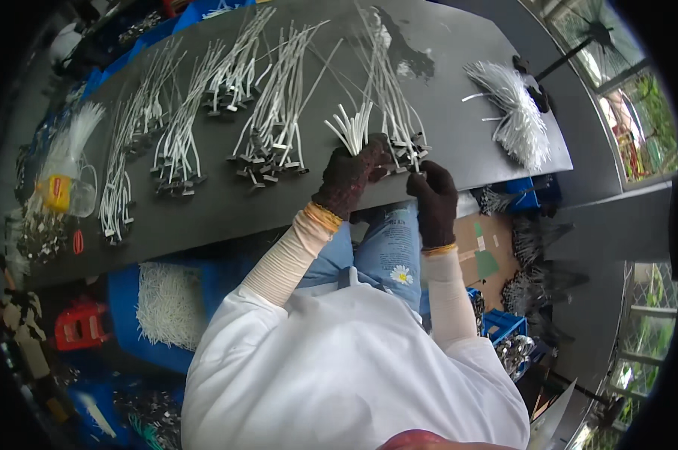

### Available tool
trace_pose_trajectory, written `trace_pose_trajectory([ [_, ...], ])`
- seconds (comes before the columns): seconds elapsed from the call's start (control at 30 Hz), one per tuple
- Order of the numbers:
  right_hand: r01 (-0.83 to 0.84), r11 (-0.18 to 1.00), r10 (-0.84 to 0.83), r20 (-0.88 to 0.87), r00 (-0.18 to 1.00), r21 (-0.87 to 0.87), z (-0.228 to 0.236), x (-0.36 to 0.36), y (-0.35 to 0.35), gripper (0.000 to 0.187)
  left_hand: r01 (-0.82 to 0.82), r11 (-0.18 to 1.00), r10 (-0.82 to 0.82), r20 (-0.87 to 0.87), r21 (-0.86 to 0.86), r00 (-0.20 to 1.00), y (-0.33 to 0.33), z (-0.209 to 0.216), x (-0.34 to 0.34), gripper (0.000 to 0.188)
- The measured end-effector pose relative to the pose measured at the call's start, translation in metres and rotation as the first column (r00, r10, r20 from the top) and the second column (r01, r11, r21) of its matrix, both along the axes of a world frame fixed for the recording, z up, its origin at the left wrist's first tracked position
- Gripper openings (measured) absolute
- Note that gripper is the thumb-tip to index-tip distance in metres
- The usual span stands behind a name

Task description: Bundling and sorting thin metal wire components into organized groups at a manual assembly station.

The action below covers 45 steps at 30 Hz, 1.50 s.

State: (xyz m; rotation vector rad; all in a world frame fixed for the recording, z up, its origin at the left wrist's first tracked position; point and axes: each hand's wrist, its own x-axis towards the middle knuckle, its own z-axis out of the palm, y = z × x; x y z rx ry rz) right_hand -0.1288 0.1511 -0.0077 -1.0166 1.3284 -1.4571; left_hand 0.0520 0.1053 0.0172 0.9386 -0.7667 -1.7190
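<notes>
My left hand (354, 174), in a dark knitted glove, is closed round a bunch of short white tubes (350, 129) that fan out above the fingers. Just right of it, my right hand (434, 196), gloved alike, pinches at the near end of a wire strand; the fingertips partly hide that end. Both hands are at the table's near edge. Beyond them lies a pile of long thin wire strands (390, 94) with white sleeves and small metal end pieces. Left of my left hand is another such bundle (275, 131).
More wire bundles (180, 154) lie leftward on the dark table (459, 112). A heap of white tubes (513, 112) sits at the right. Below the table are a blue bin (125, 307) of white pieces, a red stool (82, 324) and blue crates (504, 324) with metal parts.
</notes>
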Motion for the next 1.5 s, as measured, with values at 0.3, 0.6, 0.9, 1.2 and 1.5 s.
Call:
trace_pose_trajectory([
  [0.3, -0.069, 0.986, 0.153, -0.666, 0.73, 0.15, -0.052, -0.063, -0.096, 0.051, -0.648, 0.723, 0.673, 0.457, -0.24, 0.581, 0.101, -0.041, 0.275, 0.025],
  [0.6, -0.21, 0.948, 0.304, -0.475, 0.826, 0.241, -0.061, -0.019, -0.088, 0.041, -0.769, 0.563, -0.361, 0.927, 0.303, 0.101, 0.283, -0.172, 0.442, 0.102],
  [0.9, -0.218, 0.969, 0.203, -0.883, 0.423, 0.119, -0.06, -0.073, -0.133, 0.042, -0.432, 0.635, 0.543, 0.767, -0.641, -0.342, 0.185, -0.106, 0.384, 0.042],
  [1.2, 0.102, 0.942, 0.266, -0.896, 0.355, 0.32, -0.028, -0.06, -0.203, 0.053, 0.358, 0.686, 0.403, 0.74, -0.634, 0.539, 0.01, -0.022, 0.16, 0.03],
  [1.5, 0.053, 0.982, 0.179, -0.982, 0.054, 0.182, -0.024, -0.008, -0.252, 0.062, 0.352, 0.751, 0.593, 0.805, -0.559, 0.015, -0.113, -0.082, 0.13, 0.046],
])
